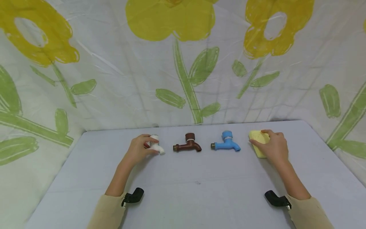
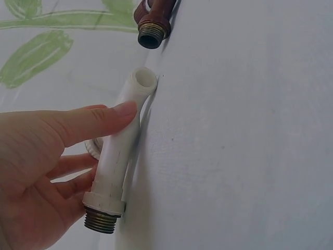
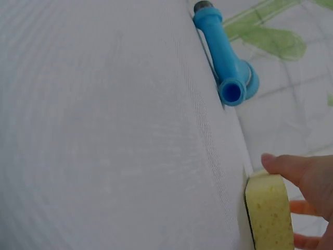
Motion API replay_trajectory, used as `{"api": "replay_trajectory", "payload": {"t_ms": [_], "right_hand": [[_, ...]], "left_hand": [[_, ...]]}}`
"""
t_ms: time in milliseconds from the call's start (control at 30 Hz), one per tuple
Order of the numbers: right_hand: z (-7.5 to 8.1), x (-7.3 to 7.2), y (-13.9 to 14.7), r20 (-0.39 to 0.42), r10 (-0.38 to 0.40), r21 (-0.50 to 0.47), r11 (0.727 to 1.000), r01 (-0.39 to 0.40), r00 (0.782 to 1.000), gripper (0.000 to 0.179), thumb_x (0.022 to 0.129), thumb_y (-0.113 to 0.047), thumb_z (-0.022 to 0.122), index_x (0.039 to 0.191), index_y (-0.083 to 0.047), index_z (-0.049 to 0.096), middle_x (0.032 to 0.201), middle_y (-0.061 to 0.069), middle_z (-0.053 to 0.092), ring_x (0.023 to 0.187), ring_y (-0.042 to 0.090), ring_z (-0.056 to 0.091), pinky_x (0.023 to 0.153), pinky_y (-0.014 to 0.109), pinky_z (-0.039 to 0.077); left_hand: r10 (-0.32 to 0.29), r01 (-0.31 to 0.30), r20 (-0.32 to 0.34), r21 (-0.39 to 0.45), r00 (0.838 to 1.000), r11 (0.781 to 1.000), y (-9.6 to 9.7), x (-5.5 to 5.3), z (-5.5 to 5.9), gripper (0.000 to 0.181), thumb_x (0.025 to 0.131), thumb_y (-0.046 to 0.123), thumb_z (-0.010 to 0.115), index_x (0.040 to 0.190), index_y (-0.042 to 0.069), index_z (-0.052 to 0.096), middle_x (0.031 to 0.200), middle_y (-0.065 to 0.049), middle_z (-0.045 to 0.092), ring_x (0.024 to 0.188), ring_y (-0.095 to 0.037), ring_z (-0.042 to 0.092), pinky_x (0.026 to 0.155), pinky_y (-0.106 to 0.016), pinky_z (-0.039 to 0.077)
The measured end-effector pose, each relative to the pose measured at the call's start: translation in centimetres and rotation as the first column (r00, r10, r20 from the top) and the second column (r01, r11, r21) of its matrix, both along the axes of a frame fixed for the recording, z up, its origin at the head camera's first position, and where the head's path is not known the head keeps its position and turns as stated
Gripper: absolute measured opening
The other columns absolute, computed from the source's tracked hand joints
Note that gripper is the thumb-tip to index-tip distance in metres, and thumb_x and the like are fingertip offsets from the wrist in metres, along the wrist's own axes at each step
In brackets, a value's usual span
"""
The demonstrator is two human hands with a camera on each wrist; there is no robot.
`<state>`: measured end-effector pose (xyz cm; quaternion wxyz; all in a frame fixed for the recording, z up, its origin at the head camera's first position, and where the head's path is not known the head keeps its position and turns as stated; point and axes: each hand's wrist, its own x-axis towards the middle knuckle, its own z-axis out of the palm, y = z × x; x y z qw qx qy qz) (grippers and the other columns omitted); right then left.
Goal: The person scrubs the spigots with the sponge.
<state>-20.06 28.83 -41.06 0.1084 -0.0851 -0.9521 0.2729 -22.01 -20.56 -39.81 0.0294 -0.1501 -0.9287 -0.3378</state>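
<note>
My left hand (image 1: 140,146) grips a white tap (image 2: 115,156) at the left of the row, thumb on its near side and fingers behind. The tap's threaded inlet and open spout show in the left wrist view. At the right end, my right hand (image 1: 274,148) holds a yellow sponge (image 3: 269,211) by its edges, thumb on one side and fingers on the other. A dark layer lines the sponge's table side. Between the hands lie a brown tap (image 1: 187,145) and a blue tap (image 1: 226,145), neither one touched.
All of these are on a table (image 1: 183,190) with a white cover. A white cloth (image 1: 114,95) printed with yellow flowers hangs behind the far edge. Black devices (image 1: 133,195) are strapped at both wrists, over beige sleeves (image 1: 107,211).
</note>
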Motion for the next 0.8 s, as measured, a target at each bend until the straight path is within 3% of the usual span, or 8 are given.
{"api": "replay_trajectory", "payload": {"t_ms": [400, 800], "right_hand": [[-0.50, -0.26, -0.81, 0.003, -0.036, -0.027, 0.999, 0.036, 0.999, 0.071, 0.091, -0.041, 0.082, 0.139, 0.006, 0.058, 0.130, 0.042, 0.046, 0.118, 0.056, 0.046, 0.081, 0.060, 0.046], [0.13, -0.31, -0.65, 0.021, 0.009, -0.022, 1.000, -0.008, 1.000, 0.074, 0.095, -0.042, 0.078, 0.142, 0.008, 0.054, 0.128, 0.045, 0.049, 0.116, 0.059, 0.048, 0.080, 0.060, 0.046]], "left_hand": [[-0.012, 0.011, 0.014, 0.065, 1.000, 0.998, -0.30, -0.20, -0.65, 0.036, 0.083, 0.003, 0.088, 0.117, -0.003, 0.078, 0.142, -0.039, 0.056, 0.098, -0.042, 0.072, 0.088, -0.054, 0.061], [-0.040, 0.040, 0.027, 0.005, 0.999, 0.999, -0.54, 0.07, 0.21, 0.043, 0.090, 0.005, 0.083, 0.131, -0.001, 0.071, 0.149, -0.041, 0.048, 0.113, -0.051, 0.067, 0.096, -0.061, 0.057]]}}
